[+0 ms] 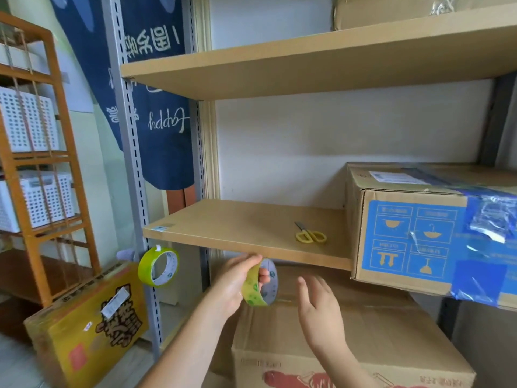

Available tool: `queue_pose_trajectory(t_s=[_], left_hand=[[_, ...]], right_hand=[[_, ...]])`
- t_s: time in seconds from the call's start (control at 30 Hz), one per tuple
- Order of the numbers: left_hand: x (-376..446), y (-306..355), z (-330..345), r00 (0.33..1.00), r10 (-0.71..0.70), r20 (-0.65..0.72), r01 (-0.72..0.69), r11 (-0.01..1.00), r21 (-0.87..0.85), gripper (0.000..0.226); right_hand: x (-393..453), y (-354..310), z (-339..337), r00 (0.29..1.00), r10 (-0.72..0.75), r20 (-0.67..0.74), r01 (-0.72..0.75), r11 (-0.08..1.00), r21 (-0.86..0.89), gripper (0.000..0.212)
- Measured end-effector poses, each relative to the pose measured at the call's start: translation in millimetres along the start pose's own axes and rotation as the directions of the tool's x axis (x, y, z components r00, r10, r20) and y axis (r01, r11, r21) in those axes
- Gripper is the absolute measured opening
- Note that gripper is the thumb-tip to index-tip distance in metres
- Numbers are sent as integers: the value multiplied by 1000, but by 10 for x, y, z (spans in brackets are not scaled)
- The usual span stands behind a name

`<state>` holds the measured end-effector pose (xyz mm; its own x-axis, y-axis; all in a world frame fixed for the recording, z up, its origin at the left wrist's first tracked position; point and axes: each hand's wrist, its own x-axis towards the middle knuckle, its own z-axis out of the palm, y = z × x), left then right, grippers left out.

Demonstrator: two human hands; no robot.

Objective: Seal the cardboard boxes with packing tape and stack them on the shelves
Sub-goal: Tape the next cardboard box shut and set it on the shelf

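Note:
My left hand (233, 284) grips a yellow-green roll of packing tape (258, 289) just below the front edge of the middle shelf (237, 228). My right hand (319, 306) hovers open beside the roll, fingers spread, above a plain cardboard box (377, 331) on the lower level. A second tape roll (159, 266) hangs on the grey shelf upright. A brown box with blue labels and blue tape (414, 233) sits on the middle shelf at the right.
Yellow-handled scissors (310, 235) lie on the middle shelf. A yellow printed carton (89, 323) leans at the lower left. An orange wooden rack with white baskets (30, 130) stands left. Another box (391, 9) rests on the top shelf.

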<state>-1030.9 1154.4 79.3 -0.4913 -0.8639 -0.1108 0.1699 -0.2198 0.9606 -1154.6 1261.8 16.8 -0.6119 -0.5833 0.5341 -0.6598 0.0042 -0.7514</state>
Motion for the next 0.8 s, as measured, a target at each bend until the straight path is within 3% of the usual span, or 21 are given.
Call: queue_pose_trajectory(t_s=[0.1,0.2,0.27,0.37,0.53,0.67,0.8], left_hand=[[-72,196,-44,996,-80,47,76,994,82,12],[-166,428,42,999,-53,5,49,960,277,15],[-244,518,112,1000,-8,-25,16,931,365,12],[-356,545,154,999,29,-44,-8,907,422,15],[-577,535,19,999,-9,39,-2,966,258,13],[-809,125,-143,997,-45,66,33,984,174,14],[-1021,-528,-152,976,-189,109,191,981,-8,15]], right_hand=[[212,-365,-9,934,265,239,-318,922,220,33],[381,-652,142,763,411,498,-600,738,309,43],[500,-803,254,680,451,578,-713,590,379,44],[631,-958,318,648,492,581,-759,477,443,31],[596,-983,266,661,326,676,-735,465,493,26],[327,-810,172,736,240,633,-598,669,442,28],[-8,-380,211,683,256,684,-624,692,364,28]])
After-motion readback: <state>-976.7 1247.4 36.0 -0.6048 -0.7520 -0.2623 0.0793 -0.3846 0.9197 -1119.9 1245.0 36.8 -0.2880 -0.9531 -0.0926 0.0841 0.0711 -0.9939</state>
